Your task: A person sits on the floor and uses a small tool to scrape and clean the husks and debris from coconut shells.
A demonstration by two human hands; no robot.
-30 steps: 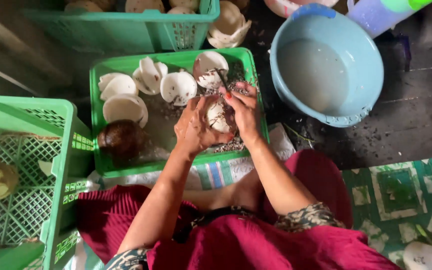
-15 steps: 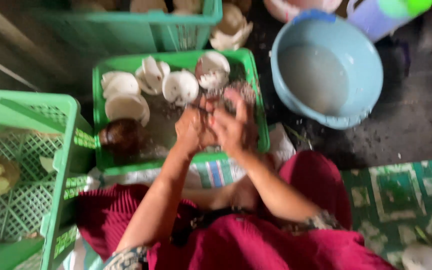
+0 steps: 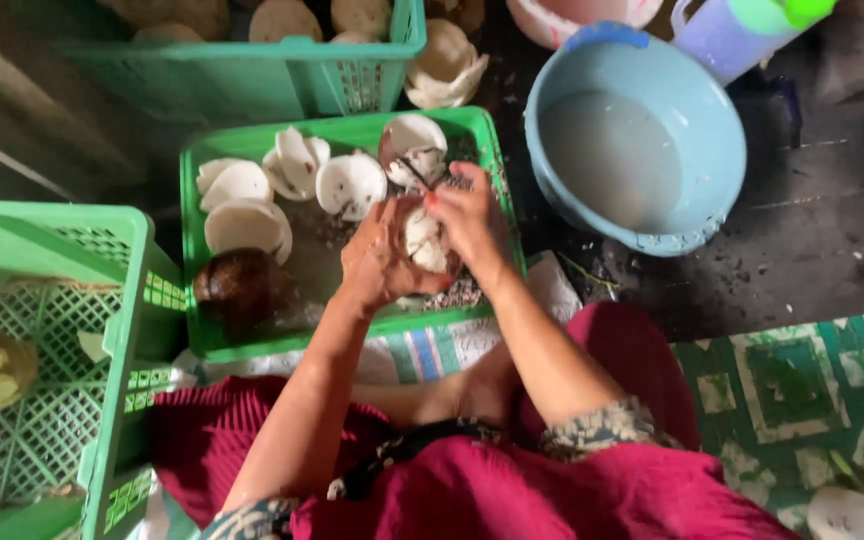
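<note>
Left hand [image 3: 377, 262]: a coconut piece [image 3: 422, 240] is being cupped, fingers closed around its brown shell.
Right hand [image 3: 467, 215]: fingers are being kept clamped on the same piece; a thin dark tool [image 3: 414, 172] seems to be pinched, hard to tell.
Beyond the fingertips: white peeled pieces [image 3: 347, 185] are lying done in the green tray [image 3: 252, 345].
Left of the fingers: one brown unpeeled coconut [image 3: 237, 285] is waiting.
Right: a blue basin [image 3: 712, 140] of cloudy water.

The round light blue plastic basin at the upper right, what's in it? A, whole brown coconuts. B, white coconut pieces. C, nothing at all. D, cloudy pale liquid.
D: the round light blue plastic basin holds a pool of cloudy pale liquid, with no coconuts or pieces in it.
</note>
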